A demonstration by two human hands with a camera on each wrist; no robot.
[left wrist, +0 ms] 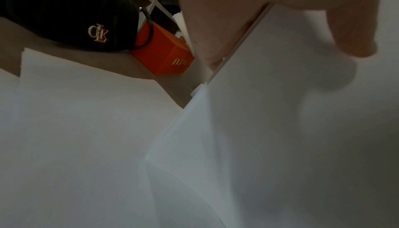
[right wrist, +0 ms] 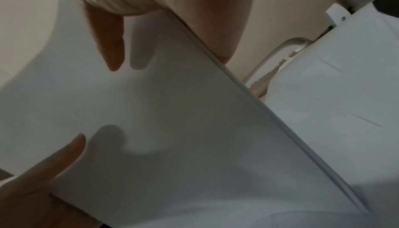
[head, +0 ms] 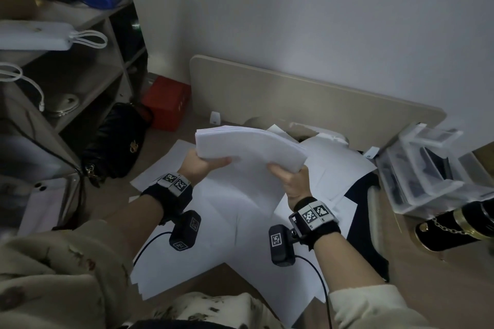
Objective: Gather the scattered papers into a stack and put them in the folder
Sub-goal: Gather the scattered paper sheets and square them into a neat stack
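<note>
The beige worktop (head: 165, 152) carries loose white sheets (head: 224, 211) overlapping across its middle, partly covering a dark folder (head: 366, 211). At its left lie a black handbag (head: 117, 141) and a red box (head: 165, 103) — at its right, a clear plastic organiser (head: 427, 168) and a black cylindrical case (head: 454, 230).

Stack (head: 248, 145) above loose sheets (head: 227, 211); folder (head: 366, 224) apparently beneath, right.

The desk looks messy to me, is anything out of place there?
Yes. Loose sheets lie fanned at odd angles across the desk, overlapping a dark folder. Only the stack held by both hands is gathered.
</note>
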